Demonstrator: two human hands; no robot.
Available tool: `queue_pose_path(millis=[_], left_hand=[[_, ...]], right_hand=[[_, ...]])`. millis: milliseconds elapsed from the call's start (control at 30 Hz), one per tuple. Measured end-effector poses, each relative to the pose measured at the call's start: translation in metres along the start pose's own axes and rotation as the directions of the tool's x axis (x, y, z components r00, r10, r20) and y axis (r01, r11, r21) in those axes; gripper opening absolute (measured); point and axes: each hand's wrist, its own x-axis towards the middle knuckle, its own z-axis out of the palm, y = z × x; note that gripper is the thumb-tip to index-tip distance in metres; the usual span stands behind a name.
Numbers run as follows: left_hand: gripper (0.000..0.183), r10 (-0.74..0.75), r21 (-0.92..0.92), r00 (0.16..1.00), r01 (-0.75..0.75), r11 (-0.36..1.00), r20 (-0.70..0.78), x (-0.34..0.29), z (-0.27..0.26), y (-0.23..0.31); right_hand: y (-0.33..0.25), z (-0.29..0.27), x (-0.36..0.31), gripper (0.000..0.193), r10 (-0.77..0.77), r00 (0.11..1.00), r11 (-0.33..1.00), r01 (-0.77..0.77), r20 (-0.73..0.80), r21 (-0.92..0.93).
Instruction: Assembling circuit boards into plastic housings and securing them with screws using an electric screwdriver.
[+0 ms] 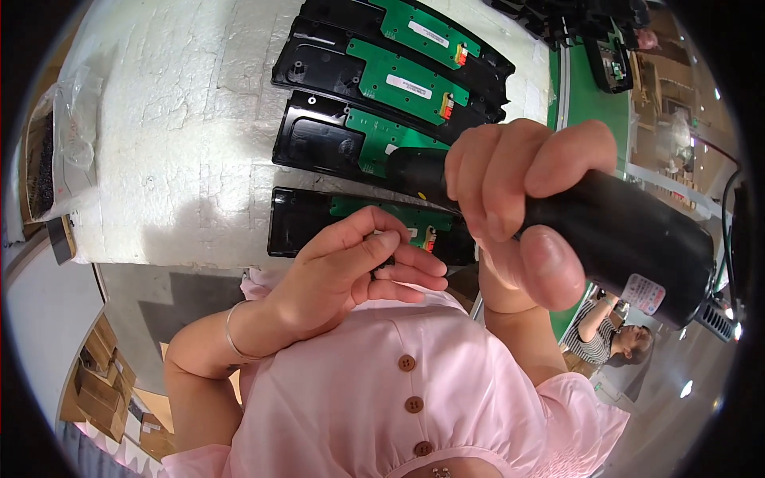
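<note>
My right hand [522,191] is wrapped round a black electric screwdriver [637,247], its narrower front end pointing left over the panels. My left hand [343,259] is half curled, palm up, with small black pieces [384,264] that look like screws under the thumb and fingers. Just behind that hand lies the nearest black plastic panel [299,223], with a green circuit board [351,205] on it. Another black panel [311,139] lies beyond it, partly covered by the screwdriver's front end. The screwdriver's tip cannot be made out.
More black panels with green boards [398,84] lie in a row farther back on a white foam-like surface [183,143]. A clear plastic bag [76,127] sits at the left edge. Black parts [566,20] stand at the far right. A co-worker [598,334] appears at the right.
</note>
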Motion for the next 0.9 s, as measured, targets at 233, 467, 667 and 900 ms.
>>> queue_pose_path(millis=[233, 467, 667, 900], left_hand=[[0.016, -0.002, 0.066, 0.999, 0.005, 0.998, -0.053, -0.003, 0.003, 0.002], [0.013, 0.099, 0.064, 0.994, -0.096, 0.993, -0.036, -0.005, -0.007, -0.005], [0.02, 0.08, 0.051, 0.996, -0.078, 0.996, -0.037, -0.006, -0.008, -0.006], [0.028, 0.013, -0.004, 1.0, -0.013, 1.0, -0.012, -0.011, -0.007, 0.003]], right_hand=[[-0.002, 0.01, 0.003, 0.028, 0.073, 0.997, 0.996, -0.071, 0.029, -0.056], [-0.003, 0.005, 0.001, 0.029, 0.032, 0.999, 0.998, -0.032, -0.01, -0.057], [0.001, 0.004, 0.003, 0.032, -0.062, 0.987, 0.998, 0.056, 0.147, 0.042], [0.009, 0.016, 0.008, 0.034, -0.013, 1.0, 1.0, 0.013, 0.003, 0.006]])
